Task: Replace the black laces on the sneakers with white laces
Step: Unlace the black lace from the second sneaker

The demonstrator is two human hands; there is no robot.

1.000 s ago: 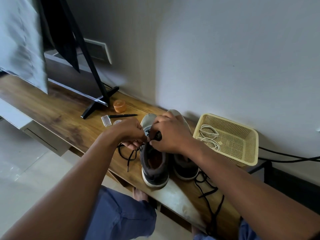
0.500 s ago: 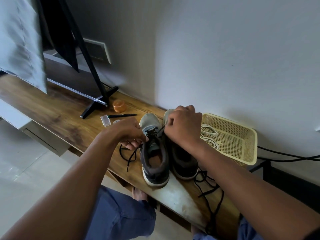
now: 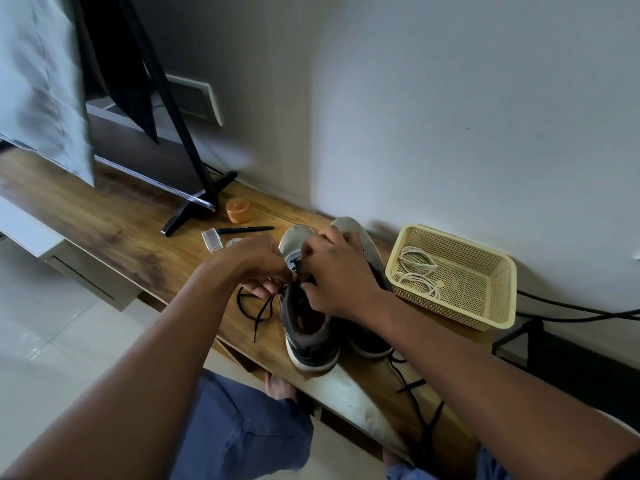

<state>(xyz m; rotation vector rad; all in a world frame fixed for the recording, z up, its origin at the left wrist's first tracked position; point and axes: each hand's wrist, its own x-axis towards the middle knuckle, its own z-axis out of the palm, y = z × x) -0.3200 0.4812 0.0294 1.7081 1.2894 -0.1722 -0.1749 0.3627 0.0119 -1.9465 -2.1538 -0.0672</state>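
Two hands worked at the lace area of the left-hand sneaker (image 3: 306,317) of the pair, which stood on the wooden shelf (image 3: 114,233) with toes toward the wall and heel opening toward the person. Long axis of the shoe ran away from the body, so the eyelet rows lay straight ahead between the two wrists. Left hand (image 3: 258,263) sat on the outer side of the shoe, fingers curled and pinched on the black lace (image 3: 258,311), whose freed length looped onto the shelf just beside the shoe. Right hand (image 3: 337,275) reached across the second sneaker (image 3: 360,237), partly covering it, fingertips closed at the upper eyelets near the tongue; whether it gripped lace or only steadied the tongue could not be told. Hands nearly touching over the eyelets.

Judgement: unlacing of this shoe was part done; lace remained threaded toward the toe. Next pull should go along the lace crossings, outward to the left, where the left hand was nearer and already held the slack.

Another black lace (image 3: 420,396) lay loose on the shelf near the heels, trailing over the front edge. White laces (image 3: 415,271) were coiled in the yellow basket (image 3: 498,306), just to the right of the second sneaker, nearer the right hand. None threaded yet.
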